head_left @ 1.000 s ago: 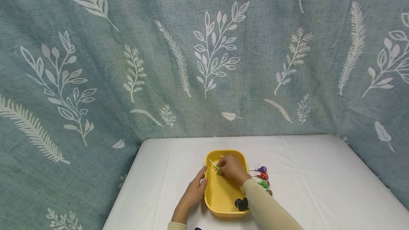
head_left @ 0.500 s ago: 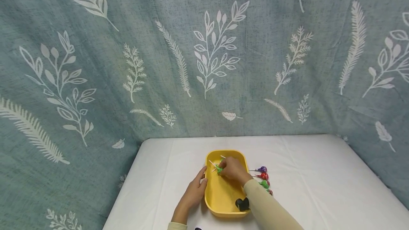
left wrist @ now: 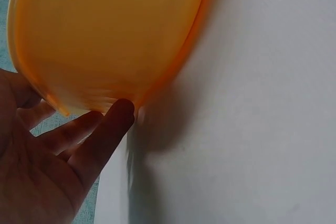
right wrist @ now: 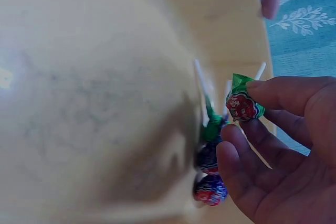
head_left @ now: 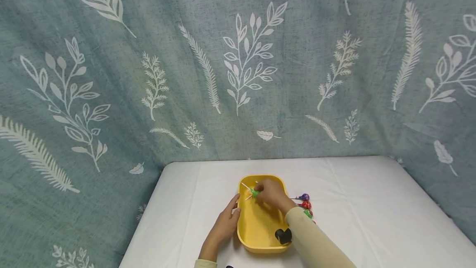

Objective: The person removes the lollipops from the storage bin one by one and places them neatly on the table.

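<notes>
A yellow tray (head_left: pixel 260 241) stands on the white table (head_left: pixel 353 218). My right hand (head_left: pixel 261 190) reaches into its far end and pinches a green-wrapped lollipop (head_left: pixel 254 193) by the head. In the right wrist view the lollipop (right wrist: pixel 241 103) sits between the fingertips (right wrist: pixel 254 85), above several more wrapped lollipops (right wrist: pixel 210 158) lying against the tray wall. My left hand (head_left: pixel 235 208) rests with straight fingers against the tray's left outer wall (left wrist: pixel 105 35); its fingertips (left wrist: pixel 118 114) touch the wall low down.
Three wrapped lollipops lie on the table just right of the tray: purple (head_left: pixel 304 197), red (head_left: pixel 306 204) and green (head_left: pixel 308 213). A leaf-patterned blue-grey cloth (head_left: pixel 238 73) hangs behind and beside the table.
My right hand has shifted slightly left and farther into the tray with the green lollipop. The left hand stays against the tray.
</notes>
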Demonstrator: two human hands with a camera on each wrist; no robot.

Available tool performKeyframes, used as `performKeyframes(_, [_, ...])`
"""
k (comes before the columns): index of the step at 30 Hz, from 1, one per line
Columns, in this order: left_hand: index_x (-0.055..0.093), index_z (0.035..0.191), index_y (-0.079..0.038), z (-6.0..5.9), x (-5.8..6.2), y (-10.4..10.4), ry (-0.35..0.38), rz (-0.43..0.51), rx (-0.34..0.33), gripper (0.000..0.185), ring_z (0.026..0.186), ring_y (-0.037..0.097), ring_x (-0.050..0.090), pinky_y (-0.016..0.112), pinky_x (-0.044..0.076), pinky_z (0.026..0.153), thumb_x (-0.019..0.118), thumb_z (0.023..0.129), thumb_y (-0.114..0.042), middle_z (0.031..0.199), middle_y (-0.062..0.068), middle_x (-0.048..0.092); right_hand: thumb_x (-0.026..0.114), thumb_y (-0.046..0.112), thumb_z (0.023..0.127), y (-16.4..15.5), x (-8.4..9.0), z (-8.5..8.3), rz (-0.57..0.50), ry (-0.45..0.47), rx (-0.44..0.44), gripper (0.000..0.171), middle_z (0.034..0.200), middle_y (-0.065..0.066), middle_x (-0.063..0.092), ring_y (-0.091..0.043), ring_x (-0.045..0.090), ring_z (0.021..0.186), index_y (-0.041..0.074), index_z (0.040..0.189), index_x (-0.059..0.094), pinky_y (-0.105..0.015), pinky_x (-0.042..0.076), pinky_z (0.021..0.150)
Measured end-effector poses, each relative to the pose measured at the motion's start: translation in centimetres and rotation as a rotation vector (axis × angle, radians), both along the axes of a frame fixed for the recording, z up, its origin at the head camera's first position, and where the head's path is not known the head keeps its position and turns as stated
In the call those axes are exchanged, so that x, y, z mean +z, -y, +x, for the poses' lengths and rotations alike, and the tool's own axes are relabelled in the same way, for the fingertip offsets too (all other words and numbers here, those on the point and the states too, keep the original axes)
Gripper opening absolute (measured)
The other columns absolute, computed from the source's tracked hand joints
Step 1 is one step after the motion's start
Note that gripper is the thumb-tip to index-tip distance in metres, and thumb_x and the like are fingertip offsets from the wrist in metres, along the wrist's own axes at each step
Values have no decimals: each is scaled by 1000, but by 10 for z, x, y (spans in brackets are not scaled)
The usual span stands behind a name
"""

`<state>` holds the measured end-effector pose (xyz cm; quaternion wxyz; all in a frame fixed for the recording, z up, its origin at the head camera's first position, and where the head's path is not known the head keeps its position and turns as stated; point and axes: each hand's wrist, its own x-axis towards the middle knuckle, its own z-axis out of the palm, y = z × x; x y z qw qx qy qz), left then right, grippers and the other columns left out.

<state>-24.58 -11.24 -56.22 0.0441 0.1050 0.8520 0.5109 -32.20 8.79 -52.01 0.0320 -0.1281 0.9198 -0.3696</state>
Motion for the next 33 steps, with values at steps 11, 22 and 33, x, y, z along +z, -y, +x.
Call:
performKeyframes(11, [37, 157, -11, -1, -3, 0, -14, -3, -3, 51, 113, 41, 63, 61, 46, 99, 45, 108, -19, 139, 27, 54, 76, 8, 87, -9, 14, 4, -71, -23, 32, 13, 95, -2, 71, -17, 64, 84, 7, 100, 77, -37, 56, 73])
performKeyframes(22, [36, 158, -12, -2, -2, -1, 0, -12, -2, 51, 113, 40, 63, 60, 47, 99, 45, 108, -18, 139, 26, 54, 75, 9, 89, -24, 18, 15, -157, -38, 17, 20, 109, -5, 72, -25, 69, 97, 9, 109, 78, -42, 58, 83])
performKeyframes(33, [37, 157, -10, -2, -4, -1, -26, -20, 1, 50, 113, 41, 63, 61, 46, 99, 45, 107, -15, 139, 27, 54, 74, 10, 92, -36, 20, 29, -219, -51, 26, 20, 111, -5, 72, -25, 68, 101, 8, 112, 77, -43, 58, 86])
